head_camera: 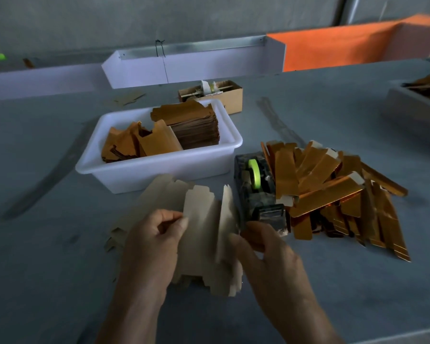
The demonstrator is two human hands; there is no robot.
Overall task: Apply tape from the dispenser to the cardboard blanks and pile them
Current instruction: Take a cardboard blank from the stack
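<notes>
Head view: the cardboard blank (204, 234) is held at table centre, pinched at its 9 o'clock edge by the left hand (154, 242) and at 3 o'clock by the right hand (266, 247). The tape dispenser (256, 189) stands at 1 o'clock, touching the taped pile (333, 192). The fold should be kept aligned before tape is drawn

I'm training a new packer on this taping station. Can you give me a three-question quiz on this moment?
1. True or false: the tape dispenser stands between the white tub and the pile of gold blanks.
2. What do both hands hold?
3. The tape roll is: A) green B) red C) blue

Key:
1. True
2. The left hand and the right hand hold one folded cardboard blank, plain side up.
3. A
</notes>
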